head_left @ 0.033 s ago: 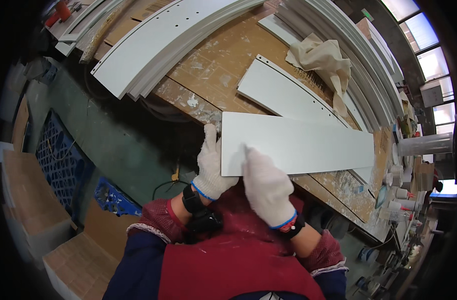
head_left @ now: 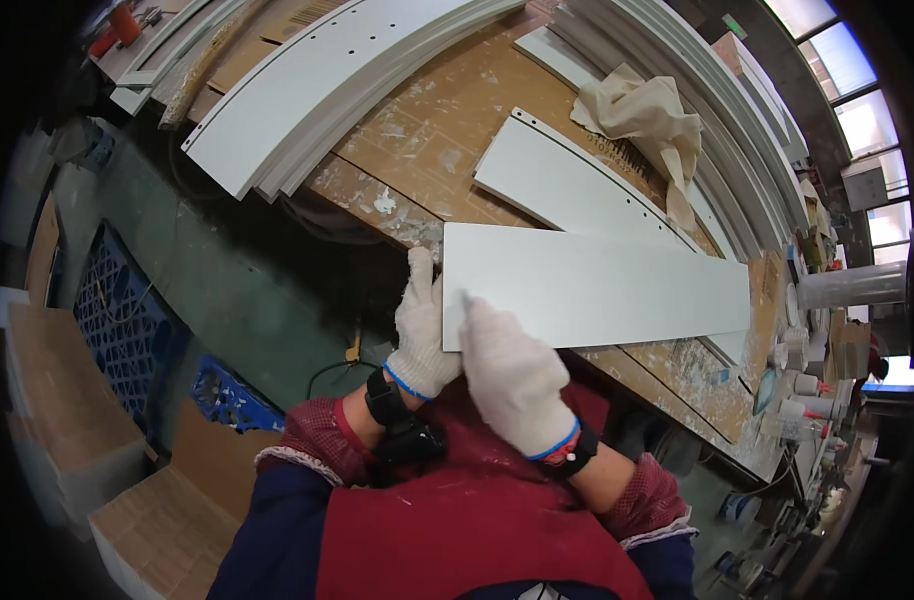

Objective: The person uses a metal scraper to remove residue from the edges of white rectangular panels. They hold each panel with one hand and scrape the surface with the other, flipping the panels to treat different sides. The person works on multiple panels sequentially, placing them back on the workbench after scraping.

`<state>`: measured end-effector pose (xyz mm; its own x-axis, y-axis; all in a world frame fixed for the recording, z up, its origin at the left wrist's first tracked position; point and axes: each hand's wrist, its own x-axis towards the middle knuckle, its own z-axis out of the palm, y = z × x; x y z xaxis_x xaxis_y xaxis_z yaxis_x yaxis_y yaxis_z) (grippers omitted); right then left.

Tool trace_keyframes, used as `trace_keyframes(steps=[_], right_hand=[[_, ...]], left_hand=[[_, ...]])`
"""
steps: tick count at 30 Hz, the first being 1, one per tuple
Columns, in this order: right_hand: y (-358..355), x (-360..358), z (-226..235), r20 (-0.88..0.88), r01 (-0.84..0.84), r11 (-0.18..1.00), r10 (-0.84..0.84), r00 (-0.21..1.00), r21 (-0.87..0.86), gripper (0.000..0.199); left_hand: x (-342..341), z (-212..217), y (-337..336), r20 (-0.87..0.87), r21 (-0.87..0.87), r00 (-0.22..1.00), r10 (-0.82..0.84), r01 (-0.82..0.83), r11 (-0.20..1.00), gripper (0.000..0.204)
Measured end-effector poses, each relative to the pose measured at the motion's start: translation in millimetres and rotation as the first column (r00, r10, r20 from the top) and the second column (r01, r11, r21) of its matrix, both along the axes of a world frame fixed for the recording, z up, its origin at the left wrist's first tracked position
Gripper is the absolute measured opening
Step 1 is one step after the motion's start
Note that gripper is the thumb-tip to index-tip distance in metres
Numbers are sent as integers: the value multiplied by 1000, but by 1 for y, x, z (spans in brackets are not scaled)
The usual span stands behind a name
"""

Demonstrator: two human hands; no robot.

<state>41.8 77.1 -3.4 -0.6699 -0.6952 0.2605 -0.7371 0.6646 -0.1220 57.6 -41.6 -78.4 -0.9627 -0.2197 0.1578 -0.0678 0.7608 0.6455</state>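
Note:
A long, flat white panel lies at an angle over another white panel and the table edge, its left end jutting toward me. My left hand, in a white knit glove, holds that end at its left edge. One finger points up along the edge, while part of the hand is hidden behind the panel. My right hand, gloved too, is closed over the panel's lower left part. A small greyish tip pokes out from its fingers against the white surface, too blurred to name.
The second white panel, with holes along one edge, lies on the cardboard-covered table. Stacks of curved white panels stand at the back left and back right. A beige cloth is draped at the right. Blue plastic pallets and cardboard boxes are at the left.
My right hand has slid slightly left along the panel, toward its left end. My left hand and the panel stay practically in place.

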Motion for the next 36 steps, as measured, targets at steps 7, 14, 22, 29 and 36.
trace_keyframes(steps=[7, 14, 22, 29, 36], right_hand=[[-11, -3, 12, 34, -55, 998, 56, 998, -25, 27], [-30, 22, 2, 44, -208, 973, 205, 978, 98, 29], [76, -55, 26, 190, 341, 904, -299, 935, -258, 25], [196, -104, 23, 38, 749, 658, -753, 657, 82, 29], [85, -45, 10, -17, 424, 906, -424, 906, 2, 22]], left_hand=[[-1, -3, -3, -20, -3, 999, 36, -36, 999, 39], [-4, 10, 5, -15, 353, 996, 87, -76, 933, 33], [-6, -21, -8, -167, 23, 984, -64, 69, 997, 49], [-6, 13, -4, -217, 126, 975, -38, 67, 990, 52], [-8, 16, -3, -322, 286, 946, 24, 73, 955, 47]])
